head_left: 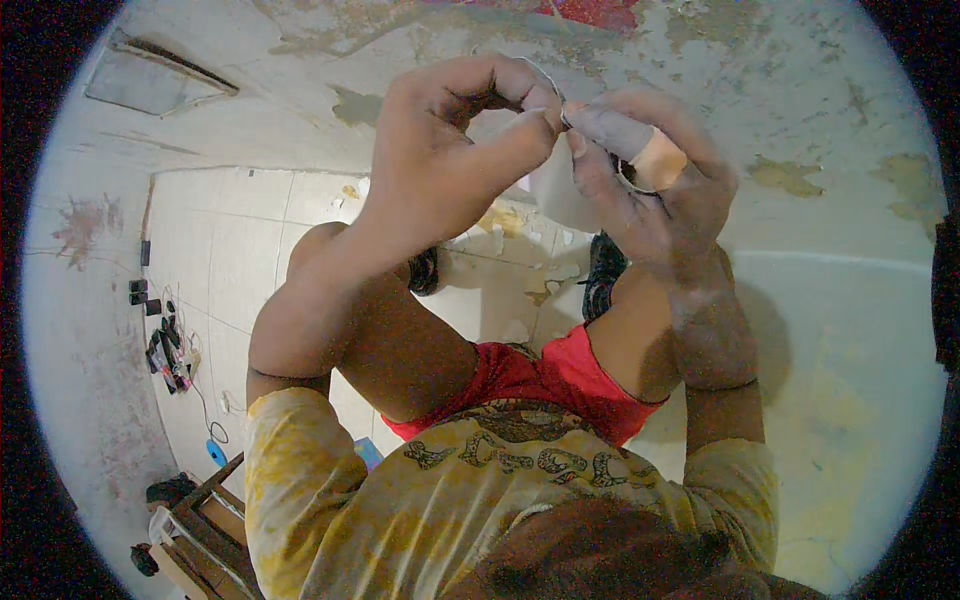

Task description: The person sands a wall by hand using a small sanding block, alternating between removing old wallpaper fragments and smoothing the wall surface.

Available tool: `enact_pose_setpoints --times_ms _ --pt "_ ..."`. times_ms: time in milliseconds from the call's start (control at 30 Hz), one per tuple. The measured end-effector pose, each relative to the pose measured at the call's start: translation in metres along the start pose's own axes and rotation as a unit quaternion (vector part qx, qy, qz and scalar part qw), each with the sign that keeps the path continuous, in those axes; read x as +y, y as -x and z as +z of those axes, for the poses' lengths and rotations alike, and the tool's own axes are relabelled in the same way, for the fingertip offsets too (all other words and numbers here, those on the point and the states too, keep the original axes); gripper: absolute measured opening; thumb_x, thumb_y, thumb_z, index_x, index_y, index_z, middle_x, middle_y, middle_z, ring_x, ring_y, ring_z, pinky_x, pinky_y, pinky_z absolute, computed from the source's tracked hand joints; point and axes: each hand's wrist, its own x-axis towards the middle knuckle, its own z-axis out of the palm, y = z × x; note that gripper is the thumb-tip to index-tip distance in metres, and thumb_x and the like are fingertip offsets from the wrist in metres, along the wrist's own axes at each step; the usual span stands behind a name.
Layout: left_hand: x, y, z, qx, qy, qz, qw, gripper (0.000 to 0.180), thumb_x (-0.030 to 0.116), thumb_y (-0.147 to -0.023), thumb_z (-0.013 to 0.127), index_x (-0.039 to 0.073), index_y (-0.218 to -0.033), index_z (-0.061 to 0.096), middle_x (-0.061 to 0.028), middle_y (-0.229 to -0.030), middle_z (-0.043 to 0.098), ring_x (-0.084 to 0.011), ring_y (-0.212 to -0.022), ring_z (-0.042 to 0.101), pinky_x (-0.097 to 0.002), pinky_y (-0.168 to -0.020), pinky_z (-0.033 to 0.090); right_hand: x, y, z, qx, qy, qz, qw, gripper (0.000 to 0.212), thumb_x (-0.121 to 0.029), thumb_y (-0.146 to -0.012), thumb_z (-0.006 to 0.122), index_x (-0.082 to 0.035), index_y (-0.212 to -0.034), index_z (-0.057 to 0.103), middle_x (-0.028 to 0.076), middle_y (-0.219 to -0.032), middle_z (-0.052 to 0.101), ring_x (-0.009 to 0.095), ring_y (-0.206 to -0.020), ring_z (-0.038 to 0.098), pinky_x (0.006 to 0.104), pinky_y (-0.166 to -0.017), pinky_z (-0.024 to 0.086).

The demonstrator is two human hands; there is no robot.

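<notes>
Hands, two of them, bare, are raised in front of the lap, fingertips meeting. The left hand (435, 150) pinches one thin pale wire (545, 80) between thumb and forefinger; it arches above that hand and ends where the fingertips meet. The right hand (670, 195) has curled fingers at the same spot; blur hides its grip, so I cannot tell whether it is closed on the wire. One white object (565, 195), of unclear kind, shows behind the hands.

Below are two bent knees, two dark shoes (603, 275), one pair of red shorts (490, 380) and one yellow-and-cream shirt (540, 490).

The floor (240, 240) is pale square tile, with flakes (515, 330) scattered between the shoes, too many to count. Near its left edge lie four small black blocks (138, 286), one jumbled heap (172, 355) and one blue disc (215, 452). Toward its lower left corner stands one wooden frame (215, 520).

Worn walls (300, 100) enclose the room, patched with peeling paint; one flat panel (160, 80) is at the upper left.
</notes>
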Motion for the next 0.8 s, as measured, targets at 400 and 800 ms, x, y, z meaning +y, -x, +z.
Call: enact_pose_setpoints --times_ms 400,800 --pt "0.004 -0.001 0.0 0.003 -0.216 0.162 0.963 0.008 0.006 -0.075 0.067 0.001 -0.076 0.06 -0.0096 -0.072 0.062 -0.0192 -0.066 0.061 -0.0297 -0.062 0.047 -0.013 -0.011 -0.002 -0.014 -0.135 0.144 0.98 0.015 -0.007 -0.076 0.075 -0.005 -0.089 0.068 0.01 -0.085 0.066 0.014 -0.062 0.06 0.023 -0.054 0.046" --pt "-0.001 -0.006 0.001 0.007 -0.36 0.307 0.881 0.018 0.004 -0.066 0.071 0.006 -0.079 0.059 -0.0088 -0.076 0.061 -0.026 -0.071 0.061 -0.0349 -0.062 0.049 -0.015 -0.009 0.002 0.003 -0.155 0.188 0.97 0.011 -0.006 -0.077 0.071 -0.004 -0.087 0.067 0.008 -0.084 0.067 0.013 -0.063 0.061 0.0247 -0.055 0.047"
